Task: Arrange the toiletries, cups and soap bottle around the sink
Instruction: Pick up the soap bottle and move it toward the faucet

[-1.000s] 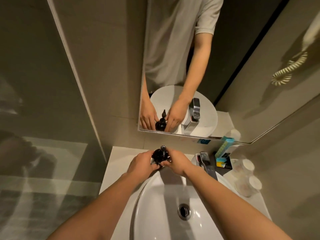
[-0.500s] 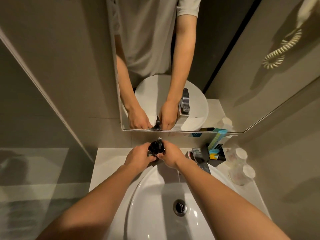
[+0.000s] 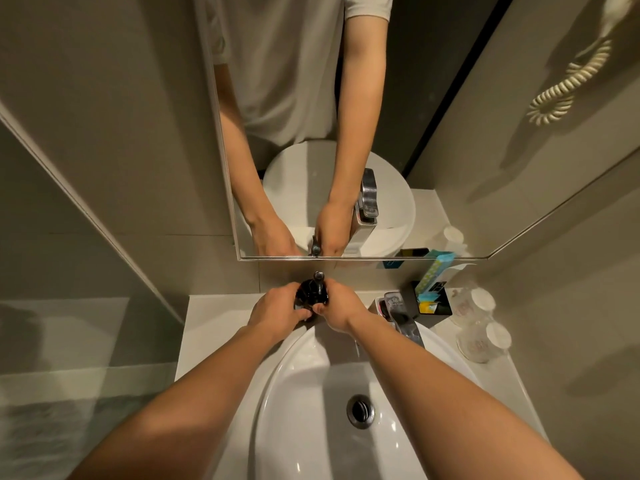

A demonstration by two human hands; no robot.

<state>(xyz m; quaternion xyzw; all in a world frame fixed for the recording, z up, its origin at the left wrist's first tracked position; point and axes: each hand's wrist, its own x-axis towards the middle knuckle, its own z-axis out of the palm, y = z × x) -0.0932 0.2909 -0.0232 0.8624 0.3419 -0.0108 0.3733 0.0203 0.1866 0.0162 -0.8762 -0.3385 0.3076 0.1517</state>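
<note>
A black pump soap bottle (image 3: pixel 311 291) stands on the white counter behind the sink (image 3: pixel 298 403), close to the wall under the mirror. My left hand (image 3: pixel 277 308) grips its left side and my right hand (image 3: pixel 341 306) grips its right side; the bottle's lower body is hidden by my fingers. Right of the tap, a black tray (image 3: pixel 438 308) holds teal and yellow toiletry packets (image 3: pixel 431 278). Two clear upturned cups (image 3: pixel 476 303) (image 3: pixel 483 341) stand by the right wall.
A chrome tap (image 3: pixel 403 318) juts over the basin just right of my right wrist. The mirror (image 3: pixel 346 133) hangs directly above the bottle. A coiled cord (image 3: pixel 568 84) shows at the upper right. White counter (image 3: pixel 214 317) lies left of the basin.
Both hands stay clasped on the soap bottle, which sits slightly nearer the wall. The view has tilted and shifted, showing more of the counter's right side.
</note>
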